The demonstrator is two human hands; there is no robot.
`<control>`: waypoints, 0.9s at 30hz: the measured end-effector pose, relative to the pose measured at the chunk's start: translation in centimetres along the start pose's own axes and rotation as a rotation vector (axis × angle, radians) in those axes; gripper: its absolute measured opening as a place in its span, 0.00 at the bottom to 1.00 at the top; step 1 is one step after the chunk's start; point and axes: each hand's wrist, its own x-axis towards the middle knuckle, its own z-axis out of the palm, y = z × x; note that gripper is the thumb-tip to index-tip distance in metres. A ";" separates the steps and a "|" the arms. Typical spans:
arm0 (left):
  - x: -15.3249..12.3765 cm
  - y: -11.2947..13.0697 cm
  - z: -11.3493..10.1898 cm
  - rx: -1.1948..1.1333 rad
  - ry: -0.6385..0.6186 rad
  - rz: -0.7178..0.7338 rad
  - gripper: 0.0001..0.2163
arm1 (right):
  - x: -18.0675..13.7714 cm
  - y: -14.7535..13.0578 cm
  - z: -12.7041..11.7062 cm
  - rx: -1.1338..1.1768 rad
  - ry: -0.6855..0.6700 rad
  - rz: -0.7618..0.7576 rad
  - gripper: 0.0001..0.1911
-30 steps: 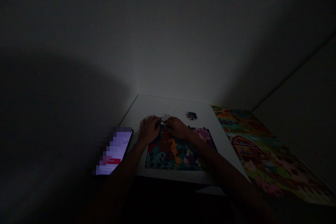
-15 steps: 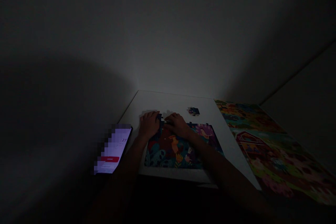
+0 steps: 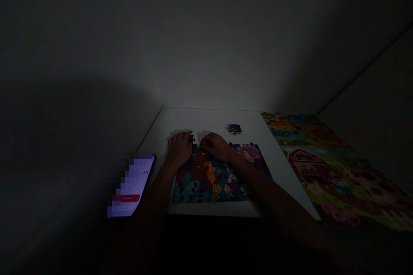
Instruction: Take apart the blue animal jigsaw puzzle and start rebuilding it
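Observation:
A partly joined jigsaw puzzle (image 3: 211, 176) with a dark, colourful animal picture lies on the white board, its upper edge showing knobs. My left hand (image 3: 179, 150) rests palm down over its upper left corner, fingers stretched out, beside a dark blue puzzle piece (image 3: 191, 138) that stands up past the edge. At the puzzle's upper edge, just right of that piece, my right hand (image 3: 217, 146) has its fingers curled and pressed together. Whatever lies under those fingertips is too dark to make out. Beyond the right hand sits a small pile of loose puzzle pieces (image 3: 234, 129).
A lit phone (image 3: 134, 187) lies to the left of the white board (image 3: 200, 116). Along the right side are colourful farm and landscape pictures (image 3: 325, 176). A pale wall (image 3: 206, 51) rises behind, and the light is dim.
The right hand's fingers have drawn in more tightly at the puzzle's upper edge. My left hand stays at the corner. The whole view has shifted slightly.

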 end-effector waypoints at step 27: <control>0.1 -0.5 -0.4 -0.318 0.215 0.026 0.10 | 0.0 0.1 -0.2 0.034 -0.019 0.018 0.08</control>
